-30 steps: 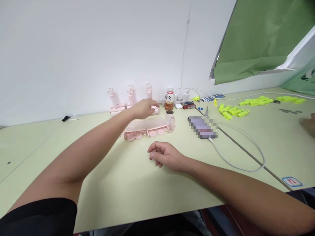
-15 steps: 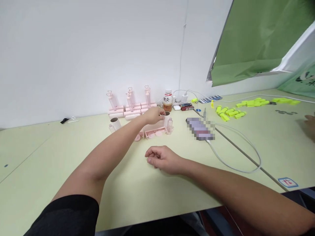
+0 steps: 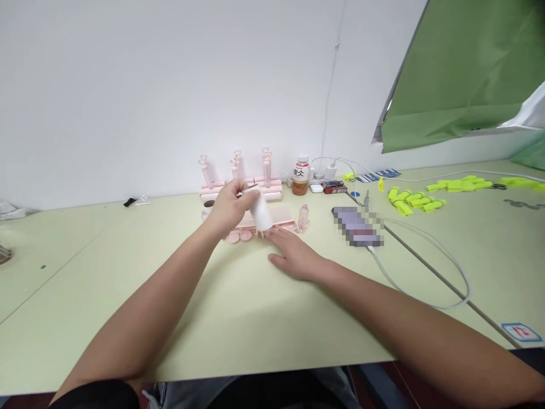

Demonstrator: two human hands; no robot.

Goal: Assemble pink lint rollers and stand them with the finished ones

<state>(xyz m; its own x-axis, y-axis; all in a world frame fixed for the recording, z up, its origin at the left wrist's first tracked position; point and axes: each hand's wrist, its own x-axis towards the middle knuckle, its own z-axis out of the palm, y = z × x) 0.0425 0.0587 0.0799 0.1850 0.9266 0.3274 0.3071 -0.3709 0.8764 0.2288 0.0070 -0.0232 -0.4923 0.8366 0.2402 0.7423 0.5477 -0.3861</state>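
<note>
On the pale green counter (image 3: 128, 295), toward twelve o'clock from the person, stand three pink upright pieces (image 3: 237, 165) with heart-shaped tops, set on a stack of pink rolls (image 3: 272, 190) against the wall. In front of these lie two pink discs (image 3: 239, 236) side by side, a pink tray (image 3: 283, 215), and one small clear bottle (image 3: 303, 217). One drink bottle (image 3: 300, 175) with an amber liquid stands at about one o'clock, beside a white power strip (image 3: 323, 170). One phone (image 3: 356, 225), blurred out, lies at two o'clock with one white cable (image 3: 430, 250) looping from it. A scatter of yellow-green pieces (image 3: 415, 199) lies further right; their number cannot be told.

The left hand (image 3: 230, 205) is raised above the discs, fingers curled around one white tube (image 3: 259, 211), which tilts down toward the counter. The left arm reaches out nearly straight from seven o'clock. The right hand (image 3: 293, 255) lies flat on the counter, palm down, fingers stretched out and close together, their tips just below the tube and near the tray, holding nothing.
</note>
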